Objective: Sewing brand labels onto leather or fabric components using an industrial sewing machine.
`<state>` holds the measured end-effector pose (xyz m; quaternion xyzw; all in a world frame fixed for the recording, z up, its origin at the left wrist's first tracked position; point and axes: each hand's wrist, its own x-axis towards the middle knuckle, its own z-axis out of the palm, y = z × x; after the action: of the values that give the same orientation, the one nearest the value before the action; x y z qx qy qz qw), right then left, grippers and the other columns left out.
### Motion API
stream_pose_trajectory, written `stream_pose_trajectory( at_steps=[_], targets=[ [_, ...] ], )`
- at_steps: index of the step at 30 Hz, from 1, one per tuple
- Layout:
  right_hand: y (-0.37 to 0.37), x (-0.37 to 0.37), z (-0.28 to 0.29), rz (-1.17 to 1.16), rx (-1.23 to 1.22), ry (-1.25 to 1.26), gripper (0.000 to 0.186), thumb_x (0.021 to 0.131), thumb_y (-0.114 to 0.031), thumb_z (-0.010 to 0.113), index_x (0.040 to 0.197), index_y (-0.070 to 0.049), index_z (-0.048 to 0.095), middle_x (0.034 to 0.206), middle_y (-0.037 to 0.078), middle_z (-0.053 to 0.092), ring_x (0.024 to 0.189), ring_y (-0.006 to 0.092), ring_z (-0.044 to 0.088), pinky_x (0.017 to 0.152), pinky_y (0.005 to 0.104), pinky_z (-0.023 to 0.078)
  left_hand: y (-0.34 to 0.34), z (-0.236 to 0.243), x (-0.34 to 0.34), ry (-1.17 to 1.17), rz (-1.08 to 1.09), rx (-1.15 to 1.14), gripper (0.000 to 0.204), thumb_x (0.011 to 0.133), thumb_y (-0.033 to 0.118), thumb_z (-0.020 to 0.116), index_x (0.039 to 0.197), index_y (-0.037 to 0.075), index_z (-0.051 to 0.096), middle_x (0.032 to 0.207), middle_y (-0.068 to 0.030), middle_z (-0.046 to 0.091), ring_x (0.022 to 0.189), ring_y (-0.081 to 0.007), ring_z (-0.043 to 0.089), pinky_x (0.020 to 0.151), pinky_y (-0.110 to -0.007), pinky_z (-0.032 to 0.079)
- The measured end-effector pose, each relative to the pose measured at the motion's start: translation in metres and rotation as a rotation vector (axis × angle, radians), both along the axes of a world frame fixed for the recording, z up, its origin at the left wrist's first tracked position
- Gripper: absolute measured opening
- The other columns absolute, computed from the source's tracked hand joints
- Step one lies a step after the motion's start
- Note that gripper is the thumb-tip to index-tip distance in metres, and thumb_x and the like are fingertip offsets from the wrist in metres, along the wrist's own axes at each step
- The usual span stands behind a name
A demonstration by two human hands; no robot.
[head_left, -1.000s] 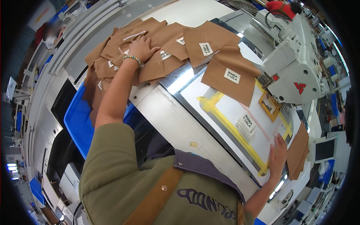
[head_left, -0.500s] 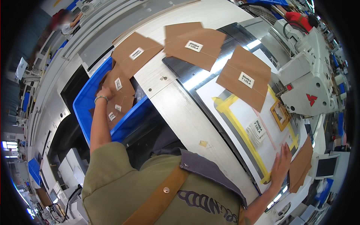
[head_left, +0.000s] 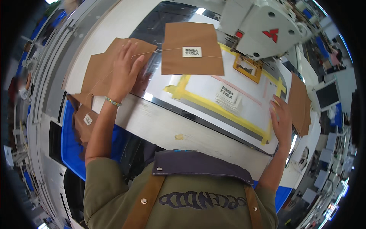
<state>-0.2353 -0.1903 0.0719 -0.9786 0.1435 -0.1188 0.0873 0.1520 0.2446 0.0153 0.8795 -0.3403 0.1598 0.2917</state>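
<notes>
My left hand (head_left: 125,68) lies with fingers spread on a brown fabric panel (head_left: 102,63) at the left of the worktop. To its right, another brown panel (head_left: 192,34) with a white sewn label (head_left: 192,52) rests on the machine plate, and thin threads run from it leftward. My right hand (head_left: 281,118) is at the right edge of the white template (head_left: 248,118), fingers apart, beside a stack of brown panels (head_left: 299,103). A small pile of loose white labels (head_left: 228,98) sits on the template, inside yellow tape (head_left: 219,112).
A white sewing machine head (head_left: 263,30) stands at the far right, over a yellow clamp frame (head_left: 247,68). At the left below the worktop, a blue bin (head_left: 70,152) holds labelled brown panels (head_left: 82,124). A monitor (head_left: 327,94) stands farther right.
My left hand has moved from the blue bin up onto the panel on the worktop. The view has turned, and the labelled panels have shifted left, some now in the bin. My right hand stays beside the template.
</notes>
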Motion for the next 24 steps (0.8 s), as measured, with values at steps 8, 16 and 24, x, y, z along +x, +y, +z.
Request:
stream_pose_trajectory(
  at_steps=[8,16,24],
  targets=[
    [-0.01,-0.069,0.017,-0.223,0.072,-0.122,0.026,0.103,-0.014,0.072,0.125,-0.001,0.077,0.135,0.012,0.075,0.122,0.0338,0.07,0.104,0.041,0.054,-0.104,-0.022,0.059,-0.1,-0.328,0.41,0.068,0.111,0.05,0.055,0.171,0.02,0.043,0.181,-0.0092,0.032,0.167,-0.0355,0.026,0.134,-0.054,0.018],
    [-0.046,-0.105,0.011,-0.44,0.006,-0.227,0.026,0.101,-0.02,0.075,0.123,-0.006,0.08,0.128,0.012,0.078,0.12,0.0337,0.071,0.102,0.0427,0.056,-0.113,-0.012,0.116,-0.058,-0.45,0.417,0.064,0.109,0.039,0.057,0.168,0.018,0.046,0.176,-0.005,0.041,0.165,-0.0312,0.033,0.136,-0.048,0.025],
    [-0.071,-0.076,-0.018,-0.365,-0.203,-0.071,0.023,0.096,-0.019,0.078,0.114,-0.007,0.081,0.12,0.007,0.08,0.103,0.0315,0.075,0.088,0.0422,0.06,-0.123,0.023,0.057,-0.299,-0.294,0.339,0.043,0.107,0.013,0.067,0.149,0.011,0.066,0.153,-0.0074,0.066,0.141,-0.0316,0.062,0.116,-0.043,0.051]
  ],
)
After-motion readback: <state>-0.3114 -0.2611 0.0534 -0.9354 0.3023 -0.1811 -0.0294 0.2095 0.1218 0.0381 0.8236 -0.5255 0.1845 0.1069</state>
